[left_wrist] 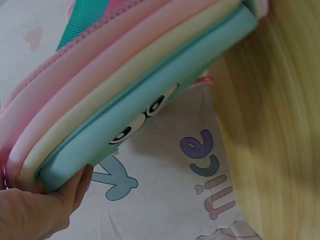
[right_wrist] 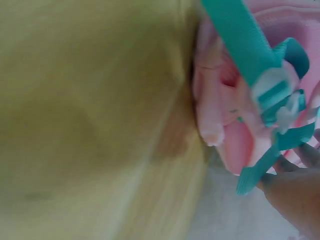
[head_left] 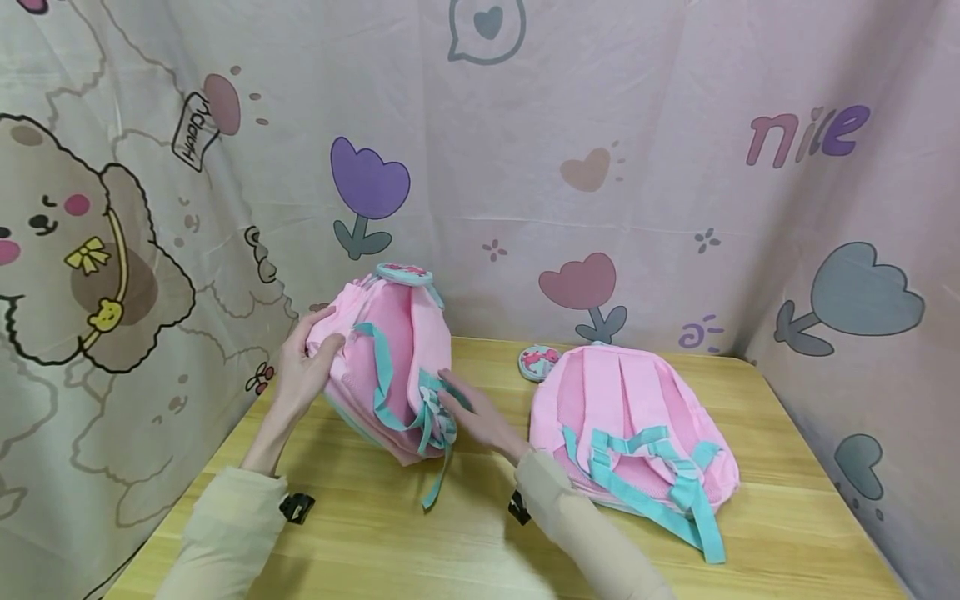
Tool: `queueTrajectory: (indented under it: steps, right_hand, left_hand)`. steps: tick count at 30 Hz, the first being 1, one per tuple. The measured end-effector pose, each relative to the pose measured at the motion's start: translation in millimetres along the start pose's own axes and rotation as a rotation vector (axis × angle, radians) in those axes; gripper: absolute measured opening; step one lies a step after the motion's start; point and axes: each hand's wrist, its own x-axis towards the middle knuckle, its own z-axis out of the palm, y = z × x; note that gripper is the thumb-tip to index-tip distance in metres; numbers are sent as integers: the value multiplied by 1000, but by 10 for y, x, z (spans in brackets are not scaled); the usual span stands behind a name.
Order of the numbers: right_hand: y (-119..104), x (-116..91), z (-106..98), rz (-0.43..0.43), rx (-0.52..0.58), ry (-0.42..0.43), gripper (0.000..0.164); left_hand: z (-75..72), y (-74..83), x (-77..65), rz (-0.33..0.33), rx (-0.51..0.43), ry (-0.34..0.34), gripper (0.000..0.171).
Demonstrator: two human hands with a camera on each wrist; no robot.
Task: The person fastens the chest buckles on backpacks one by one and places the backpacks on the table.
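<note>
A pink child's backpack (head_left: 393,358) is held tilted over the left part of the table, its padded back and teal straps facing me. My left hand (head_left: 309,367) grips its left side, thumb on the near face. In the left wrist view, fingers (left_wrist: 80,187) press the teal front panel, which has cartoon eyes beside pastel bands. My right hand (head_left: 483,412) is at the bag's right side, fingers and thumb about the teal strap (right_wrist: 255,172); the fingertips are partly hidden there. A round teal tag (head_left: 405,273) hangs at the bag's top.
A second pink backpack (head_left: 622,417) lies on the wooden table (head_left: 480,542) to the right, straps upward, with a round tag (head_left: 538,363) beside its top. A printed curtain (head_left: 480,167) hangs behind the table and along both sides.
</note>
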Motion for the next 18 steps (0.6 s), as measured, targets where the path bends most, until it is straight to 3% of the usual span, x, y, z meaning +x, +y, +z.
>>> queueTrajectory:
  steps: [6, 18]
  right_hand:
    - [128, -71, 22, 31, 43, 47, 59]
    - [369, -246, 39, 133, 127, 148, 69]
  left_hand:
    - [0, -120, -35, -28, -20, 3, 49]
    - [17, -382, -151, -144, -120, -27, 53]
